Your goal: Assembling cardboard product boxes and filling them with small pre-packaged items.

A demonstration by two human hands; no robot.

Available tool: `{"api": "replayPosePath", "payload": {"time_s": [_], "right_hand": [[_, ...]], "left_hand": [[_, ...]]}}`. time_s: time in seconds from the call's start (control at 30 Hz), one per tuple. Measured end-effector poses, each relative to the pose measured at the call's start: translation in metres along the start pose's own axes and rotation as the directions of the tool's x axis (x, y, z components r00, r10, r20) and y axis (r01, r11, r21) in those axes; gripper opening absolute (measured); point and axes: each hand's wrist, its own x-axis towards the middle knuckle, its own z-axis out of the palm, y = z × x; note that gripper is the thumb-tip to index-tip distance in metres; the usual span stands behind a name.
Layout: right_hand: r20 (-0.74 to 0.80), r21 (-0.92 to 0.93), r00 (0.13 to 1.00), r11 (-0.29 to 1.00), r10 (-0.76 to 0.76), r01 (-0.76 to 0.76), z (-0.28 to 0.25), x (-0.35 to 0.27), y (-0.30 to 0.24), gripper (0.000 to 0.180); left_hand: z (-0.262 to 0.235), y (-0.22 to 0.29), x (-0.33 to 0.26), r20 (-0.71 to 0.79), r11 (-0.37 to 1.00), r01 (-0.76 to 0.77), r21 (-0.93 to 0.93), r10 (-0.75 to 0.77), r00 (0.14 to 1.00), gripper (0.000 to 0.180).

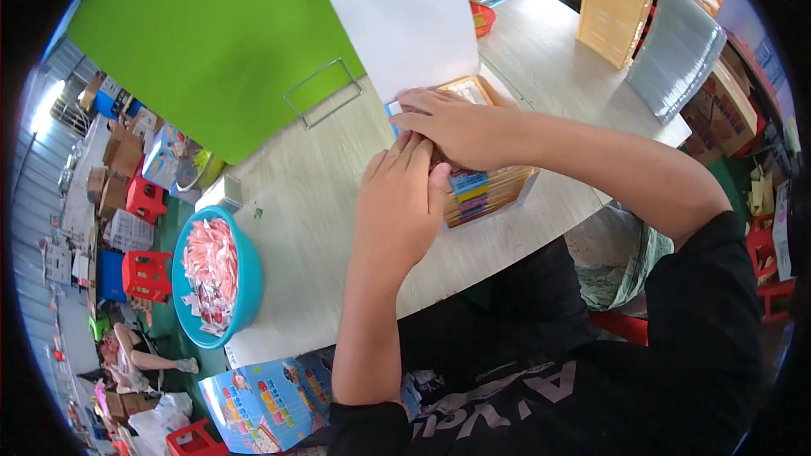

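Note:
A shallow box point(534, 184) lies on the table in front of me, filled with brown strips and a row of small coloured pieces point(471, 189). My left hand point(395, 190) rests palm down at its left side, fingers stretched forward. Across its upper part reaches my right hand point(460, 128), flat, with its fingers over the far left corner. The fingertips of both hands come together there and cover part of the contents. A tall white panel point(401, 13) rises right behind the box; whether it is joined to it is hidden.
A large green board point(211, 34) stands at the far left, beside a metal wire stand point(323, 95). At the table's left edge is a teal basin point(249, 287) of pink packets. Wrapped yellow point(618, 4) and grey point(676, 51) stacks stand far right. A printed blue sheet point(262, 405) lies near left.

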Motion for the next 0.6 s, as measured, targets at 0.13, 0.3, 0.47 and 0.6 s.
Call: {"api": "replayPosePath", "payload": {"time_s": [0.13, 0.3, 0.47, 0.6], "right_hand": [[0.211, 0.339, 0.942, 0.884, 0.263, -0.322, -0.012, 0.013, 0.006, 0.044], [0.123, 0.481, 0.946, 0.816, 0.3, -0.322, -0.011, 0.011, 0.015, 0.037], [0.13, 0.498, 0.932, 0.791, 0.337, -0.356, -0.027, 0.003, 0.007, 0.037], [-0.022, 0.357, 0.981, 0.919, 0.191, -0.17, -0.043, -0.008, 0.01, 0.034]], "left_hand": [[-0.003, 0.016, 0.017, 0.163, 0.974, 0.089, 0.209, -0.124, 0.979, 0.043], [0.008, 0.005, 0.017, 0.147, 0.978, 0.068, 0.195, -0.097, 0.984, 0.053], [0.015, -0.009, 0.021, 0.232, 0.991, -0.078, 0.111, 0.05, 0.972, 0.06], [0.014, -0.012, 0.022, 0.264, 0.986, -0.106, 0.126, 0.069, 0.962, 0.056]]}}
